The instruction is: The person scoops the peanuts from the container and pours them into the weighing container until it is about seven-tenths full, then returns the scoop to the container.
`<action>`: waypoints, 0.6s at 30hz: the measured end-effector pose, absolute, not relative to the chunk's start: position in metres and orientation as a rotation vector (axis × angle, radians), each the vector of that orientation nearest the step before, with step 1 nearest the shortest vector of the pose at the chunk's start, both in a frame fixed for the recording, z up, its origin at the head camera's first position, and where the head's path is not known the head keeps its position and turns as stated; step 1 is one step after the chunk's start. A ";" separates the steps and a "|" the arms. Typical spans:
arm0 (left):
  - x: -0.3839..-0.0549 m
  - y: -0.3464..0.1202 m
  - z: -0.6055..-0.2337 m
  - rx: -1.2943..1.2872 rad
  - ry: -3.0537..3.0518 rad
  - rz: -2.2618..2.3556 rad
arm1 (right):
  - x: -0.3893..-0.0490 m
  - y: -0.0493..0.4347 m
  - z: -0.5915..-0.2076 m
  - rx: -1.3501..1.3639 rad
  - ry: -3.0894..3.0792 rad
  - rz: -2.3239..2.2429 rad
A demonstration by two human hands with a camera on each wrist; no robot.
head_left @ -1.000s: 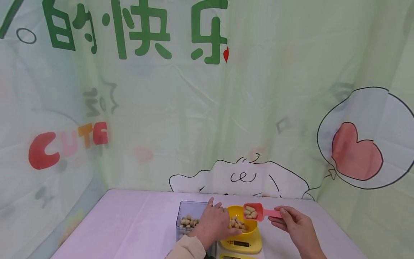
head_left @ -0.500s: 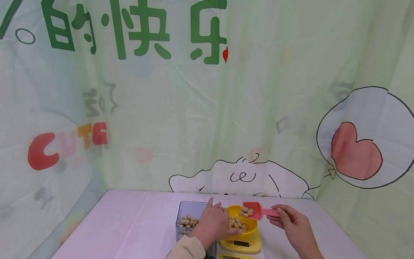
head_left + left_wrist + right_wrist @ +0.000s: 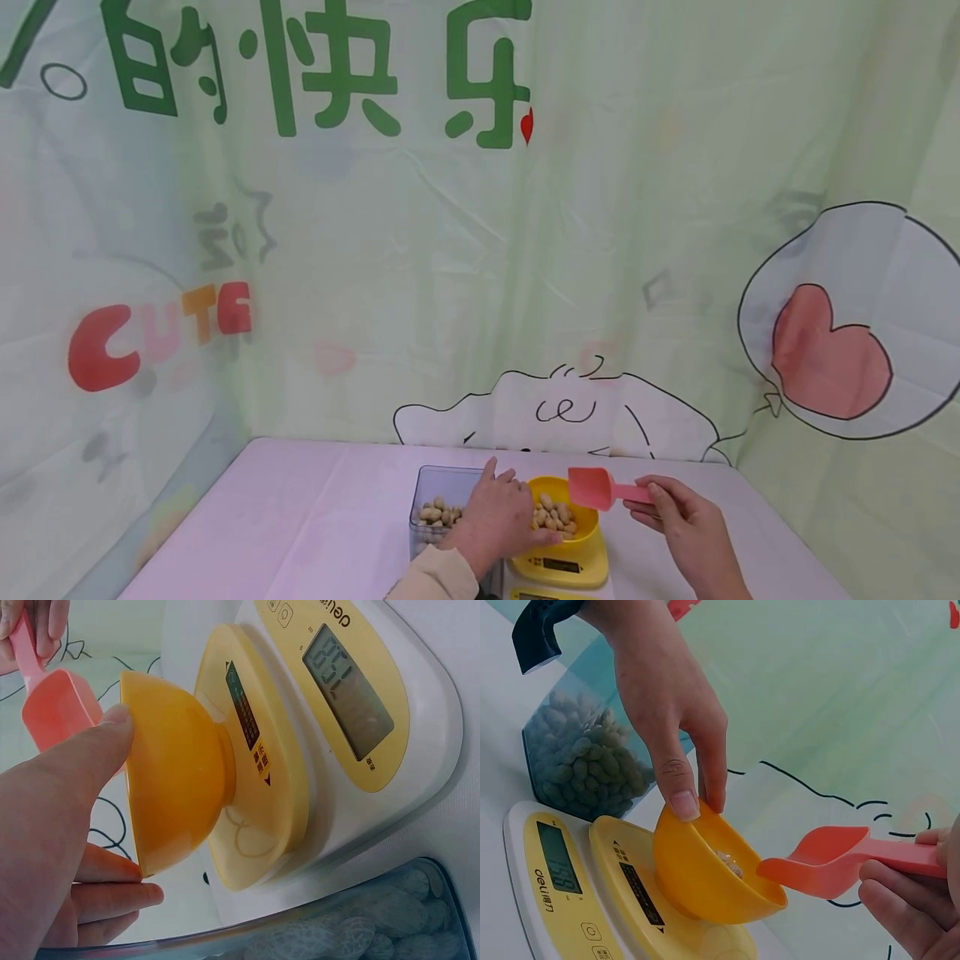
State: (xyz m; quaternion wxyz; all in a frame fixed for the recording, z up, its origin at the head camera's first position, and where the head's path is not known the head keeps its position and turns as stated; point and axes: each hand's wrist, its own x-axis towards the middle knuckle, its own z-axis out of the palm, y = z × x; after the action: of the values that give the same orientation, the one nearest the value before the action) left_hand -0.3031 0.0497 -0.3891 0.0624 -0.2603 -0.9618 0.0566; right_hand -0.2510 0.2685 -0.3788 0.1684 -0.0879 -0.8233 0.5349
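Observation:
A yellow bowl (image 3: 583, 540) with peanuts (image 3: 553, 518) in it stands on a yellow-and-white kitchen scale (image 3: 420, 727). My left hand (image 3: 497, 518) holds the bowl at its rim, the thumb on one side and the fingers farther round. Between the thumb and fingers of my right hand (image 3: 688, 527) is the handle of a pink scoop (image 3: 591, 488). Tipped over the bowl's right side, the scoop shows no peanuts inside. In the right wrist view its lip (image 3: 772, 871) is right at the bowl's rim.
Left of the scale is a clear bluish plastic container (image 3: 442, 477) with many peanuts (image 3: 585, 769) in it, partly behind my left hand. Digits show on the scale's display (image 3: 559, 856). A printed curtain (image 3: 480, 275) hangs behind the pale table (image 3: 315, 508).
The peanuts in the scoop have dropped into the bowl, where the pile is larger. The scoop shifted slightly left, tipped, then came back right. My left hand stays put.

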 end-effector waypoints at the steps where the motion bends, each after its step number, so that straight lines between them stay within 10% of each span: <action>1: -0.303 0.050 -0.389 -0.786 -2.907 0.173 | -0.251 0.269 -0.379 -0.253 -2.339 1.525; 18: -0.304 0.049 -0.392 -0.770 -2.896 0.106 | -0.251 0.271 -0.381 -0.264 -2.317 1.569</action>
State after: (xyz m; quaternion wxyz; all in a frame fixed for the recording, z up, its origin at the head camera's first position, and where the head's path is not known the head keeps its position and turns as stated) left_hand -0.3038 0.0492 -0.3922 0.0716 -0.2561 -0.9633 0.0352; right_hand -0.2510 0.2710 -0.3809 0.1650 -0.0927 -0.8131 0.5505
